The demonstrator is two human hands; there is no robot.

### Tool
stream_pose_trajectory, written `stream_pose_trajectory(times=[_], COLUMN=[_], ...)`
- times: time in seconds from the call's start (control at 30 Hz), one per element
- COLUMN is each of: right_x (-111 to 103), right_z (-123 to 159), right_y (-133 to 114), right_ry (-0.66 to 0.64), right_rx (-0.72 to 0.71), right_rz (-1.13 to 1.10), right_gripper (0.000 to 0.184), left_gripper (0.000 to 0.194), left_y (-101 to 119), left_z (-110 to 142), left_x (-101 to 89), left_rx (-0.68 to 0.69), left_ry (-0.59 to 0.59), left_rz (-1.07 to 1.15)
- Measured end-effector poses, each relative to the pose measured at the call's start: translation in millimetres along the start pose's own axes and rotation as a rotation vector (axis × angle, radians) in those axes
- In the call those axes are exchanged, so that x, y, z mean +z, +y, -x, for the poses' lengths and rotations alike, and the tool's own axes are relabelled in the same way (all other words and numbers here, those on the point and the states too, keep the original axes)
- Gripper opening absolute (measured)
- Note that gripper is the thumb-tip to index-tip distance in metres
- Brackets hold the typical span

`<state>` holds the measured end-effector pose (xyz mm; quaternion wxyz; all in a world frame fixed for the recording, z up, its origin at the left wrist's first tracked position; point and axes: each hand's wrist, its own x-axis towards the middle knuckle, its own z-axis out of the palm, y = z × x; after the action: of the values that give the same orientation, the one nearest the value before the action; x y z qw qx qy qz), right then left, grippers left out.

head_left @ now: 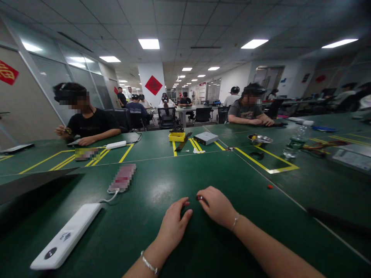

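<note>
Green worktop [232, 170], and both hands are out over the near part of it, so call that spot the middle of the clock with 12 straight ahead. Right hand [216, 206] has a pinching grip: thumb and fingertips closed around a small dark piece [199, 197] with a bright glint on it, too tiny for me to say what it is. It's at the hand's 9 o'clock side, facing the other hand. Left hand [174, 220] has a loose grip, fingers curved, thumb apart, nothing in it, just beside the right one and not touching.

Round the dial: white power bank [66, 235] at 9, cabled to a phone [123, 177] at 10. Yellow tray [176, 137] with dark stuff in it sits a touch before 12, grey metal box [205, 138] a touch after. Steel bowl [262, 140] between 1 and 2, clear bottle [295, 143] at 2, little red bit [269, 186] between 2 and 3. Co-workers sit across at 10 [89, 125] and 1 [246, 112].
</note>
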<state>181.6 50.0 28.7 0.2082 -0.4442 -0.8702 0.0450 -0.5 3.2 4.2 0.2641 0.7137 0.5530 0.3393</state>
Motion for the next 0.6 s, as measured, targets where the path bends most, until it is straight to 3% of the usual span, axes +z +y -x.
stream_pose_trajectory(times=[0.1,0.17,0.3,0.37,0.47,0.53,0.6], right_x=[17,20,4,-10,-29,-39,-45], right_z=[4,5,1,2,15,30,43], right_y=[-33,-38,-7,29,94,132,158], right_ry=[-0.024,-0.043,-0.062,0.016,0.114,0.073,-0.006], right_rx=[-0.077,-0.099,-0.074,0.099,0.523,0.780,0.934], right_rz=[-0.027,-0.058,-0.093,0.045,0.347,0.419,0.390], right_gripper=[0.015,0.014,0.029,0.034,0.039,0.044,0.045], left_gripper=[0.024,0.017,0.018,0.022,0.028,0.029,0.031], left_y=[-1,-3,-5,-3,-2,-2,-3], left_z=[-1,-2,-5,-7,-10,-10,-10], left_x=[2.1,4.2,4.2,1.6,-2.6,-4.1,-4.3], left_rx=[-0.034,-0.085,-0.119,-0.158,-0.213,-0.225,-0.227], left_ry=[-0.027,0.020,0.076,0.108,0.141,0.150,0.150], left_rz=[0.183,0.239,0.354,0.392,0.418,0.442,0.478])
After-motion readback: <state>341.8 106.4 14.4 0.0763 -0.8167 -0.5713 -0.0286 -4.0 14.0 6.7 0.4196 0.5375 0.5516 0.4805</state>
